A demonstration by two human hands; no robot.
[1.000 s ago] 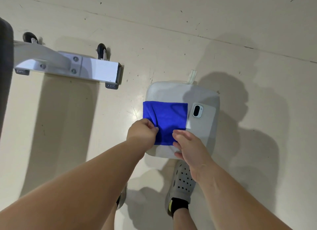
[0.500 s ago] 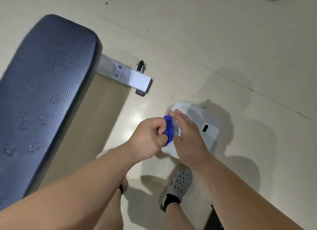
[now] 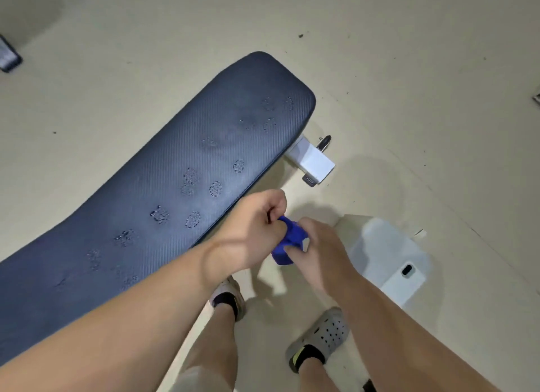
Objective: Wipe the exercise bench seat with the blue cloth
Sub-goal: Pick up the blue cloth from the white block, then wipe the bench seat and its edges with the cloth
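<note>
blue cloth (image 3: 287, 242): bunched, held beside bench seat (image 3: 175, 187) edge, off the pad | left hand (image 3: 257, 228): curled round cloth | right hand (image 3: 318, 254): pinching cloth, likely forming a wiping wad | seat: wet patches unwiped

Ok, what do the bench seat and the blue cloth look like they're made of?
Bench seat: dark navy padding under what looks like vinyl or faux leather; fine ribbed embossing, dull sheen, and wet-looking spots beading on top instead of soaking in. Blue cloth: soft matte fabric, possibly microfibre; it crumples into folds where the left hand and right hand grip it.
</note>
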